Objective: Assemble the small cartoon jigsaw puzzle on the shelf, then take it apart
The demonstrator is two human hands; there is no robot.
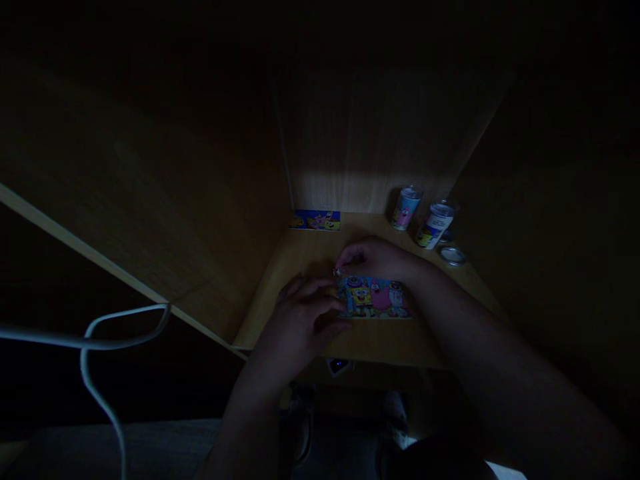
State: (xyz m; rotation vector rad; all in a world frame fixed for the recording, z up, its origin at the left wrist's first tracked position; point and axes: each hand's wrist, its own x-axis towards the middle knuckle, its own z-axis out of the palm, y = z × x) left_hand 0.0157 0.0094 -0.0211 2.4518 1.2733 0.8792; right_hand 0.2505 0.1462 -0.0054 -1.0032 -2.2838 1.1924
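Observation:
A jigsaw puzzle [375, 298] with a colourful cartoon picture lies flat on the wooden desk top [390, 343] in front of me. My right hand [373, 257] reaches over its upper edge, thumb and forefinger pinched on a small puzzle piece [337, 271] by the upper left corner. At the puzzle's left side rests my left hand [307, 313], its fingers apart and the tips at the puzzle's edge; no object shows in it. Dim light hides the fine outlines of the pieces.
Two cartoon-printed cans [406, 208] [435, 227] stand at the back right, a round metal lid [453, 255] beside them. A blue cartoon picture strip [315, 220] lies at the back left. Wooden panels [370, 147] enclose the desk. A white cable [100, 343] hangs at left.

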